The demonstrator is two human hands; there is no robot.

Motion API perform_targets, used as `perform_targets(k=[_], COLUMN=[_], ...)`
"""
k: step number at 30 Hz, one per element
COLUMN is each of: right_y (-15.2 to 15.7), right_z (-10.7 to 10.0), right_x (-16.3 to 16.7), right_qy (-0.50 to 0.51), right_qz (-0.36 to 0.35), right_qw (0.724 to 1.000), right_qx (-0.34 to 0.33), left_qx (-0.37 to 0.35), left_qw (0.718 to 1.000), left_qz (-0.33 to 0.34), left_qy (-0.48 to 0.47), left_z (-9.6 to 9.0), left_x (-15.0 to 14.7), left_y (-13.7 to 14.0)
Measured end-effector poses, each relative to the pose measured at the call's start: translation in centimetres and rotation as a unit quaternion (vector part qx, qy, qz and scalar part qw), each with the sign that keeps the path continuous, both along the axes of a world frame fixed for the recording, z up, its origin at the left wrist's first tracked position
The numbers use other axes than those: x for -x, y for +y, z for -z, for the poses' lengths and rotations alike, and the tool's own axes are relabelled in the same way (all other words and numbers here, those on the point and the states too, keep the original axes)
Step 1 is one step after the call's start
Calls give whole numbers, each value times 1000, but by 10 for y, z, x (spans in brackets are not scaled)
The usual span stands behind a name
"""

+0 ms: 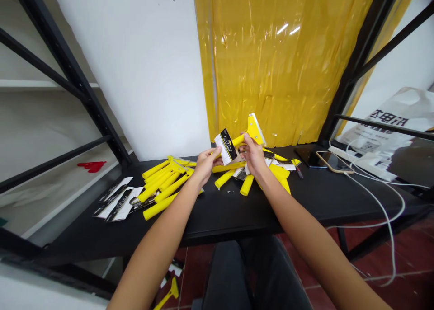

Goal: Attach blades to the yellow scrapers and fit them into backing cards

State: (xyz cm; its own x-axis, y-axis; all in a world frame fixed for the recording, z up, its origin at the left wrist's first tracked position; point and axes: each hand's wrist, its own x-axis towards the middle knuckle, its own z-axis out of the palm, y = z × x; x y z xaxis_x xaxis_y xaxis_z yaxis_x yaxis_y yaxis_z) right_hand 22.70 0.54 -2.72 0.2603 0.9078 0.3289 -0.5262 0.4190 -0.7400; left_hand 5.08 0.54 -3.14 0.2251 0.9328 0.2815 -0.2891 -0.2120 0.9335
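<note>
A yellow scraper [256, 130] with a pale blade edge is held up over the black table. My right hand [253, 155] is closed on it just below its head. My left hand [206, 164] is closed on a black-and-white header card [226, 146], thumb on the card's left edge. The card lies across the scraper's handle and hides part of it. Whether my left fingers also grip the handle end, I cannot tell. Beneath my hands lies a loose pile of yellow scrapers [225, 178] with cards among them. Another group of scrapers [159, 179] lies left of my left hand.
Several black-and-white cards [118, 204] lie on the black table [217, 219] at left. Two phones [334, 162], white cables [389, 219] and a white plastic bag [386, 124] are at right. A red object [91, 166] rests on the left shelf. Another scraper [173, 288] lies below the table.
</note>
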Motion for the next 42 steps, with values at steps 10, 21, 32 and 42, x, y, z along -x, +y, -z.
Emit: perform_targets(k=[10,21,32,42], right_y=[17,16,14,8], right_z=[9,12,12,8], right_x=[-28,-23,-17,-13], right_qy=[-32,-82,-108,-128], right_qz=[148,139,118,103], right_qw=[988,986,986,986], right_qx=[-30,-42,-43,-21], left_qx=[-11,6,-27,15], left_qw=[1000,998,979,963], left_qz=[-26,1,79,121], left_qy=[0,65,184,242], left_z=[2,-2,-7,-3], left_x=[14,24,26,19], left_y=[14,14,3,1])
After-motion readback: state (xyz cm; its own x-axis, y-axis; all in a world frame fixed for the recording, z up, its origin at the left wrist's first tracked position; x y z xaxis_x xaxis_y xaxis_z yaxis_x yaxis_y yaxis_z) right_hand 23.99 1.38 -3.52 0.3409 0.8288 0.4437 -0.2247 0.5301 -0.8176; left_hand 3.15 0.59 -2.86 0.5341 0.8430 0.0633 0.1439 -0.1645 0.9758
